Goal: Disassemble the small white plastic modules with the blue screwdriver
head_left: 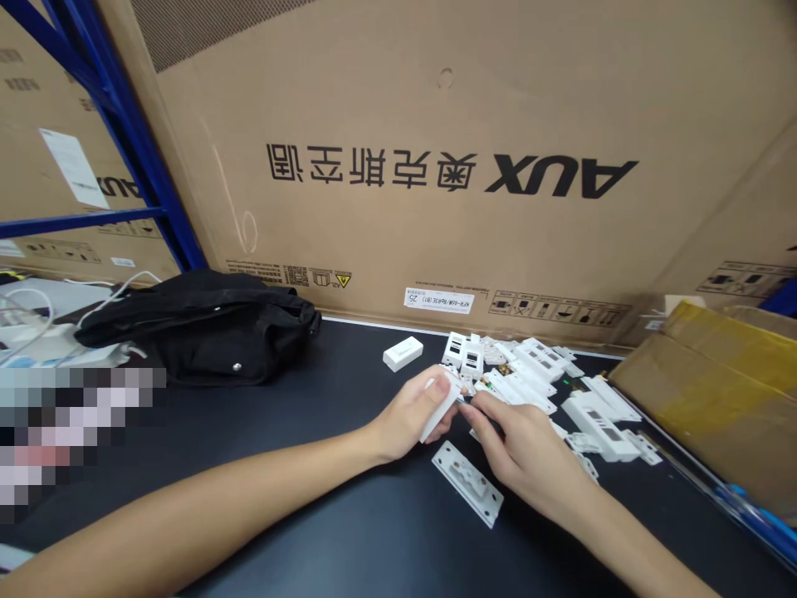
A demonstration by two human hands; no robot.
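Observation:
Above the black table, my left hand is wrapped round a white plastic housing. My right hand meets it at the right end, its thumb and index finger pinched on a small thing too hidden to name. Just below the hands lies a white mounting plate with holes at its corners. A closed white box-shaped piece rests behind my left hand. Behind and to the right of my right hand, several white plastic parts lie in a loose pile.
A large cardboard box stands along the back edge. To the left are a black bag, white cables and a blue rack post. A taped carton sits at the right. A longer white housing lies near it.

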